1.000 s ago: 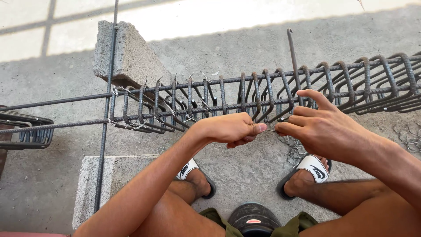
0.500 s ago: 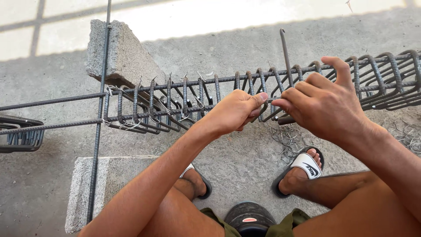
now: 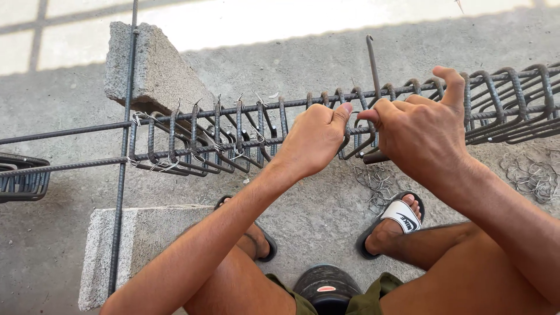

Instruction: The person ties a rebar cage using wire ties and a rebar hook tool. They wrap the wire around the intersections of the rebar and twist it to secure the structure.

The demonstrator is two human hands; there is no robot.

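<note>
A rebar cage [image 3: 233, 137] of several bent stirrups on long bars lies across two concrete blocks in front of me. My left hand [image 3: 315, 139] is closed at the cage's upper bar, thumb and forefinger pinched on what looks like a thin tie wire. My right hand [image 3: 420, 131] is right beside it, thumb raised, fingers wrapped around the dark handle of a hooked metal tool [image 3: 371, 64] whose thin rod rises above the cage. The fingertips of both hands almost touch. The wire itself is mostly hidden by the fingers.
A grey concrete block [image 3: 154, 73] supports the cage at the back, another block [image 3: 137, 245] sits near my left leg. A long bar [image 3: 121, 192] crosses the cage at the left. Loose wire ties [image 3: 379, 181] lie by my sandalled feet. Another cage end [image 3: 23, 178] shows at far left.
Both hands have risen from the cage's near side to its upper bar and closed in together. The right thumb now sticks up.
</note>
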